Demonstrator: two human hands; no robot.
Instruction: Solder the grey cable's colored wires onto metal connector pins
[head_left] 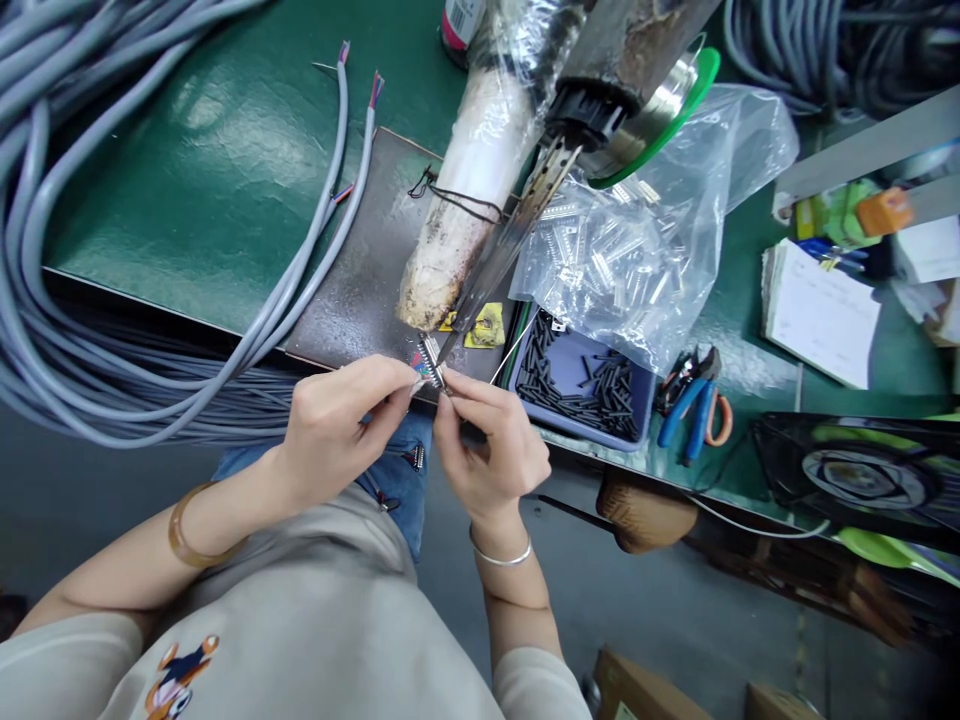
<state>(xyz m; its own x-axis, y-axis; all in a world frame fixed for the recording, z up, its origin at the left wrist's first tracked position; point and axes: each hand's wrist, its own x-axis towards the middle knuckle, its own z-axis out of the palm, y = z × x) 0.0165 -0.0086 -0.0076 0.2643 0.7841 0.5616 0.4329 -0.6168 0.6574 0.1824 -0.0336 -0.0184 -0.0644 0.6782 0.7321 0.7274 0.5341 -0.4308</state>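
My left hand is closed in a pinch on the thin wires, whose red and blue strands show just beyond the fingertips. With thumb and forefinger, my right hand grips the lower end of a small metal pin connector with a row of teeth. The wires lie against the connector's left side. Down from above comes a soldering iron, its dark tip right beside the connector. How the strands meet the pins is too small to tell.
A purple tray of short black tubes stands right of my hands, below a plastic bag of connectors. A scorched wrapped tube and a solder spool hang close above. Grey cables coil at left; blue-handled cutters lie right.
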